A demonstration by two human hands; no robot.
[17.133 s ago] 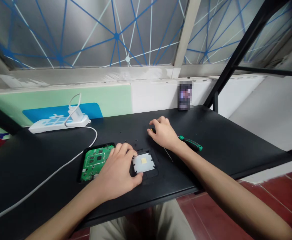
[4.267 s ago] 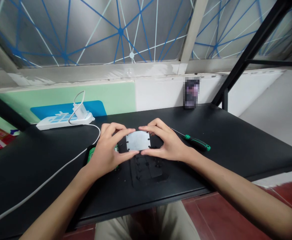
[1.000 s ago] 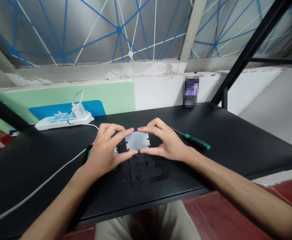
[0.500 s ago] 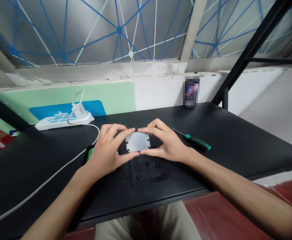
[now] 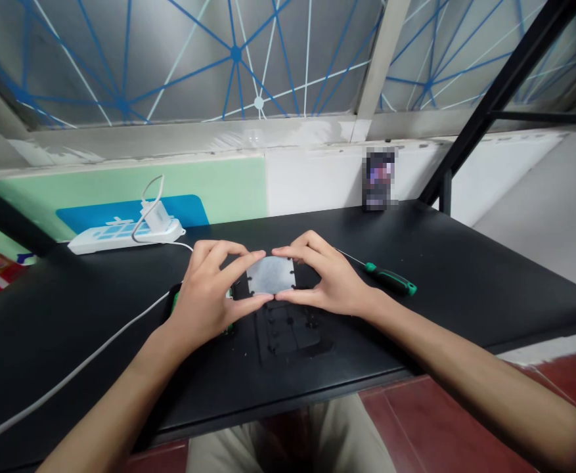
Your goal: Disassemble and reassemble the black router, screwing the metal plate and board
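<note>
A small silvery metal plate [image 5: 271, 276] with notches along its short sides is held up above the table. My left hand [image 5: 209, 289] pinches its left part between thumb and fingers, at the top and bottom edges. My right hand [image 5: 330, 279] grips the right part the same way, and the fingertips of both hands nearly meet. Below the plate a black plastic cover [image 5: 292, 335] with moulded ribs lies on the black table. Partly hidden behind my left hand is a green circuit board [image 5: 229, 312] in a dark casing.
A screwdriver [image 5: 391, 279] with a green and black handle lies right of my hands. A white power strip [image 5: 125, 235] with a charger [image 5: 155, 215] stands back left, its white cable [image 5: 100, 351] crossing the table. A blurred-out upright object [image 5: 379, 179] leans against the wall.
Both hands still hold the metal plate, which has tilted slightly. A little more of the circuit board shows beside my left hand. The view has shifted slightly.
</note>
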